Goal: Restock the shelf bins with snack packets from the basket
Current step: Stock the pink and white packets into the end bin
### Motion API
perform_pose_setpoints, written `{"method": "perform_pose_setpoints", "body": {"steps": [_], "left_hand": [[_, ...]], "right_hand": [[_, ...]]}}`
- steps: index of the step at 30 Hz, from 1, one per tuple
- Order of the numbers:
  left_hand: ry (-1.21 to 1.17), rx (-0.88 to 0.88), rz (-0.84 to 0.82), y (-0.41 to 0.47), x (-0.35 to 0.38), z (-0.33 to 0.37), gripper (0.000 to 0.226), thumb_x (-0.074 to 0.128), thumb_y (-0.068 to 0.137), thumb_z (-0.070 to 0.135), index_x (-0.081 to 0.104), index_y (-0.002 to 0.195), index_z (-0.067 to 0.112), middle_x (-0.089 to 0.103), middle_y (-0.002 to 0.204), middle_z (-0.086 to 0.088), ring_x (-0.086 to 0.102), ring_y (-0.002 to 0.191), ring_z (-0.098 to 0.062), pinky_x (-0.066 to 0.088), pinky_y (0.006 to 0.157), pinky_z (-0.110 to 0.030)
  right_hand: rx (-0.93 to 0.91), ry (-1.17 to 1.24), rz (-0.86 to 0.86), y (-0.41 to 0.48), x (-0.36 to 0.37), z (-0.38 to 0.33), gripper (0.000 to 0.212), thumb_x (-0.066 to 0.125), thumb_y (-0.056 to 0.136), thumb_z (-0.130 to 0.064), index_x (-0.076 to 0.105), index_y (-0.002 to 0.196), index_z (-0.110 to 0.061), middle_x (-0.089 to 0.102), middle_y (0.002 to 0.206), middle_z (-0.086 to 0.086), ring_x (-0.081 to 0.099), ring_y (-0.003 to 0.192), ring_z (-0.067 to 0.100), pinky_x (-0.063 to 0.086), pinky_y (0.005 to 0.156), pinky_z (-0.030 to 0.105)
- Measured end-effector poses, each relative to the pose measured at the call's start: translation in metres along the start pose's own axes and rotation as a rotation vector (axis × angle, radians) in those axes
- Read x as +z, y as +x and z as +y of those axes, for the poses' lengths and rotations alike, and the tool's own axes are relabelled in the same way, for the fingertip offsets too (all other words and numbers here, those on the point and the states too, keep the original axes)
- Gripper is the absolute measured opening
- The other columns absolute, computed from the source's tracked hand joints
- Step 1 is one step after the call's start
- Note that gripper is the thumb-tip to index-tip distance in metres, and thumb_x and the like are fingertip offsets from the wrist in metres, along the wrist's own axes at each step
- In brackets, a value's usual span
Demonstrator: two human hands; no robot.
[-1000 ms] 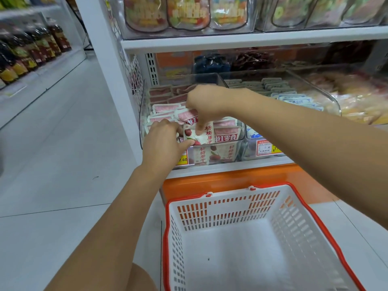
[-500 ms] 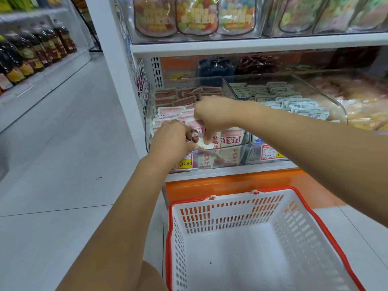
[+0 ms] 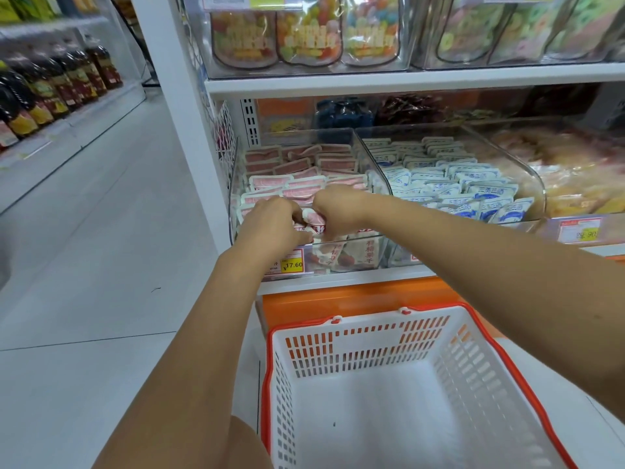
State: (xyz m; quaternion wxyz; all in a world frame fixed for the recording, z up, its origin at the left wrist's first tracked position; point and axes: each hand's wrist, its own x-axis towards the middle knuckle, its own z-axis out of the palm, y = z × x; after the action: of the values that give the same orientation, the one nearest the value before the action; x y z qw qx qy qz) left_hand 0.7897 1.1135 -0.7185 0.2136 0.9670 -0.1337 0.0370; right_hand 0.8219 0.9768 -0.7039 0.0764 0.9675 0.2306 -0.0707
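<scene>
Bare left hand (image 3: 270, 221), bare right hand (image 3: 341, 211), forearms (image 3: 203, 333).

Crowded pink packets (image 3: 304, 170) fill the clear bin (image 3: 232, 198); the upper shelf (image 3: 406, 82) overhangs its rear.

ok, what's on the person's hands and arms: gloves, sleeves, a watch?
Nothing worn. Left hand and right hand are ungloved. Left forearm and right forearm are bare to the frame edge: no sleeve, watch or band at either wrist.
</scene>
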Motion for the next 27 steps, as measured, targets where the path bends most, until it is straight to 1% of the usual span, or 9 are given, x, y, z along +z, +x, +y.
{"method": "perform_pose_setpoints", "body": {"steps": [3,5,7,8,10,13,19,22,27], "left_hand": [[-0.008,-0.006,-0.003,-0.002,0.002,0.003,0.018,0.074,0.077,0.026,0.067,0.092,0.018,0.065,0.093,-0.005,0.057,0.084,-0.024,0.046,0.068,-0.031],[-0.024,-0.012,-0.004,-0.001,0.001,0.004,0.022,0.074,0.078,0.025,0.067,0.098,0.017,0.064,0.093,-0.002,0.057,0.084,-0.022,0.044,0.068,-0.029],[-0.048,-0.017,-0.017,0.000,0.000,0.002,0.022,0.075,0.079,0.024,0.067,0.099,0.017,0.063,0.093,0.000,0.058,0.084,-0.020,0.044,0.070,-0.029],[-0.051,-0.014,-0.023,0.000,-0.001,0.000,0.020,0.075,0.079,0.023,0.066,0.096,0.018,0.063,0.092,0.000,0.058,0.084,-0.020,0.044,0.070,-0.029],[-0.022,0.008,-0.030,-0.001,-0.003,-0.001,0.014,0.074,0.079,0.020,0.065,0.090,0.019,0.065,0.091,-0.002,0.057,0.080,-0.021,0.044,0.067,-0.030],[0.045,-0.017,0.003,-0.003,-0.008,-0.006,0.022,0.071,0.078,0.015,0.069,0.100,0.018,0.068,0.098,-0.003,0.061,0.089,-0.023,0.051,0.077,-0.035],[0.106,-0.102,0.009,-0.008,-0.018,-0.020,0.027,0.074,0.076,0.020,0.071,0.102,0.016,0.068,0.095,-0.007,0.060,0.087,-0.026,0.047,0.072,-0.031],[0.104,-0.102,0.011,-0.012,-0.016,-0.022,0.030,0.069,0.079,0.012,0.071,0.108,0.019,0.069,0.101,-0.006,0.060,0.094,-0.026,0.049,0.078,-0.032],[0.107,-0.108,0.083,-0.017,-0.012,-0.028,0.038,0.056,0.082,0.001,0.070,0.112,0.020,0.069,0.109,-0.005,0.061,0.098,-0.024,0.048,0.083,-0.032]], "right_hand": [[0.023,0.190,-0.084,-0.004,0.004,0.007,0.025,0.067,0.086,-0.026,0.052,0.075,-0.010,0.044,0.065,-0.001,0.047,0.068,0.022,0.034,0.053,0.026],[0.021,0.481,-0.228,-0.015,-0.010,0.020,0.029,0.063,0.090,-0.033,0.050,0.072,-0.015,0.047,0.066,-0.005,0.045,0.063,0.015,0.037,0.060,0.025],[-0.007,0.765,-0.296,-0.027,-0.022,0.030,0.031,0.060,0.093,-0.032,0.053,0.066,-0.016,0.049,0.057,-0.008,0.041,0.050,0.005,0.037,0.056,0.018],[-0.031,0.795,-0.261,-0.029,-0.023,0.033,0.035,0.059,0.093,-0.030,0.053,0.062,-0.016,0.048,0.052,-0.010,0.039,0.045,0.003,0.036,0.051,0.014],[-0.051,0.674,-0.177,-0.026,-0.022,0.028,0.041,0.057,0.093,-0.037,0.050,0.058,-0.018,0.046,0.051,-0.010,0.038,0.045,0.006,0.037,0.054,0.018],[-0.071,0.493,-0.173,-0.010,-0.016,0.010,0.044,0.056,0.093,-0.043,0.046,0.059,-0.018,0.039,0.055,-0.004,0.034,0.052,0.013,0.031,0.057,0.028],[-0.027,0.386,-0.198,0.007,-0.012,-0.010,0.040,0.059,0.093,-0.037,0.045,0.059,-0.022,0.037,0.055,-0.010,0.033,0.052,0.009,0.028,0.052,0.024],[-0.011,0.427,-0.190,0.001,-0.007,-0.008,0.032,0.055,0.094,-0.043,0.066,0.085,-0.014,0.045,0.061,-0.007,0.039,0.057,0.012,0.032,0.055,0.027],[-0.001,0.554,-0.070,-0.014,0.016,0.006,0.022,0.050,0.099,-0.029,0.062,0.087,-0.014,0.060,0.080,0.002,0.055,0.076,0.021,0.043,0.071,0.035]]}}
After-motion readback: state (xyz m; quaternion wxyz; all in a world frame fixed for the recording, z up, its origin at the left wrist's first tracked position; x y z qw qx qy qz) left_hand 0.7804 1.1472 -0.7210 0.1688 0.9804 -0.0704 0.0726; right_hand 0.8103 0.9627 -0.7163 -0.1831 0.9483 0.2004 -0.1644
